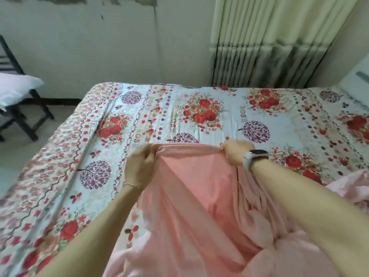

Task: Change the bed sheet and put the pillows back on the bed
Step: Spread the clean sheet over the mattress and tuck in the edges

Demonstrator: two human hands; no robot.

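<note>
Far left of the hands, a pillow (17, 87) rests on a dark chair (30, 116), off the bed. This step is judged not yet done.

The left hand (137, 166) grips the upper edge of the pink sheet (191, 206), fingers curled round a gathered fold. The sheet runs taut from this hand across to the right hand (236, 151), which pinches the same edge; a watch (255, 156) sits on that wrist.

Below and between the hands, the pink sheet hangs in loose folds toward the person. A further bunch lies right of the right forearm.

Beyond and to both sides of the hands, the floral sheet (219, 110) covers the bed, flat.

Judgement: the pink sheet is being handled over the floral one; which sheet is old and which new cannot be told. Spreading or removal, tucking, and pillow return remain.
</note>
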